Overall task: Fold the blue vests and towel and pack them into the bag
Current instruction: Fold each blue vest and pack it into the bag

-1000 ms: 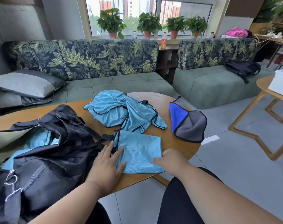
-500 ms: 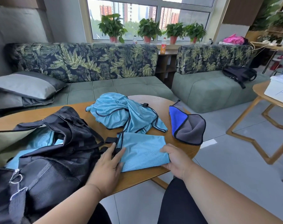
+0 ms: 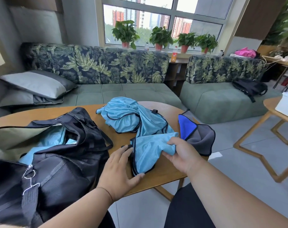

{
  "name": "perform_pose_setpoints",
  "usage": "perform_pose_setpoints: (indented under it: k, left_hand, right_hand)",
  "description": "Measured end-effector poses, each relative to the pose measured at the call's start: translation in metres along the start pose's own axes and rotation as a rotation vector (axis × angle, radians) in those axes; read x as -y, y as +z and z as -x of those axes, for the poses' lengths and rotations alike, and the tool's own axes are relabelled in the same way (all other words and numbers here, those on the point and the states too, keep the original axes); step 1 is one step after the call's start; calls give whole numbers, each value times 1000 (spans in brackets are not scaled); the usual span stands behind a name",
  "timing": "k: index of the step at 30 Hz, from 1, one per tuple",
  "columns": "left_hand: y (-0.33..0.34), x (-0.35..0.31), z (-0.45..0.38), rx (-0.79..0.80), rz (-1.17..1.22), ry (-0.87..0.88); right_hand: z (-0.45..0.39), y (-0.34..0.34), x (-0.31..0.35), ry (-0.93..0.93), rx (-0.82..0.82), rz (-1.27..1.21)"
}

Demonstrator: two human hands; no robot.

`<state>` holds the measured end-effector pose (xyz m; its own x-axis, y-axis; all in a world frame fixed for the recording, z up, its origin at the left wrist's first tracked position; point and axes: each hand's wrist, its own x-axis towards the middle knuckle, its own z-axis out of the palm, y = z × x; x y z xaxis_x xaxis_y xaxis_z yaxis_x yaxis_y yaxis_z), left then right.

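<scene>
A folded light-blue vest (image 3: 146,152) with black trim lies near the front edge of the round wooden table (image 3: 163,175). My right hand (image 3: 181,153) pinches its right edge and lifts it off the table. My left hand (image 3: 120,170) lies flat beside the vest's left edge, thumb touching its lower corner. A crumpled blue vest (image 3: 131,117) sits behind it. The blue and grey towel (image 3: 197,134) lies at the table's right edge. The open black bag (image 3: 61,155) sits at the left, with blue cloth (image 3: 56,137) showing inside.
A leaf-print sofa (image 3: 97,66) with a grey pillow (image 3: 34,84) runs behind the table. A second wooden table (image 3: 275,106) holding a white box stands at the right. A black backpack (image 3: 250,88) rests on the right sofa seat. Grey tiled floor lies between the tables.
My right hand has gripped the folded vest's right edge and raised it, bunching the cloth leftward. My left hand shifted off the vest's top to its left side.
</scene>
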<state>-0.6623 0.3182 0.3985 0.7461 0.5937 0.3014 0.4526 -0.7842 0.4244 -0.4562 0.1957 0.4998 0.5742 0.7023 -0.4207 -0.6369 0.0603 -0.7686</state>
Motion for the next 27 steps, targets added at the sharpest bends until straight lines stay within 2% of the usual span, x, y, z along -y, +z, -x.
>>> perform_pose_setpoints:
  k: [5, 15, 21, 24, 27]
  left_hand:
    - [7, -19, -17, 86, -67, -22]
    - [16, -15, -15, 57, 41, -76]
    - [13, -12, -12, 112, 42, -98]
    - [9, -15, -13, 170, -1, -117]
    - [3, -14, -12, 197, -28, -103]
  right_hand:
    - [11, 17, 3, -22, 27, 6]
    - [26, 28, 15, -61, 59, 10]
    - [25, 30, 21, -59, 93, 6]
    - [17, 29, 26, -102, 56, 93]
    - [3, 32, 49, -240, -23, 330]
